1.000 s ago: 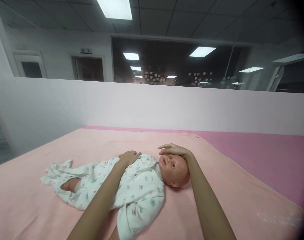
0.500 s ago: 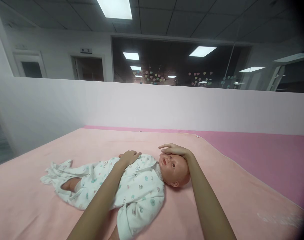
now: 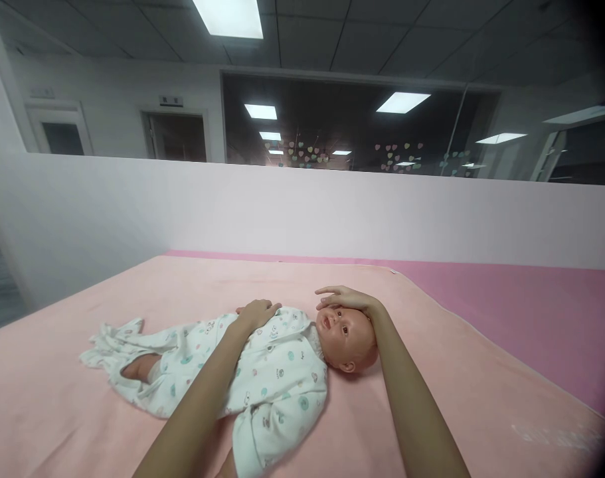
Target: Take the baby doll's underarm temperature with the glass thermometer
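Note:
A baby doll (image 3: 279, 372) lies on its back on a peach-coloured sheet (image 3: 446, 392), head to the right and legs to the left. It wears a white printed sleepsuit, and a bare leg shows through a gap in the suit. My left hand (image 3: 258, 314) rests palm down across the doll's far side near its sleeve; the fingers drape over the edge and are partly hidden. Curved along the top and far side of the doll's head (image 3: 349, 335), my right hand (image 3: 348, 297) is open with its fingers stretched out to the left.
Pink matting (image 3: 521, 312) shows beyond the sheet at the right and back. A low white wall (image 3: 332, 212) borders the far side and left. Behind it are a doorway (image 3: 177, 137) and a dark window (image 3: 356, 133) with heart stickers.

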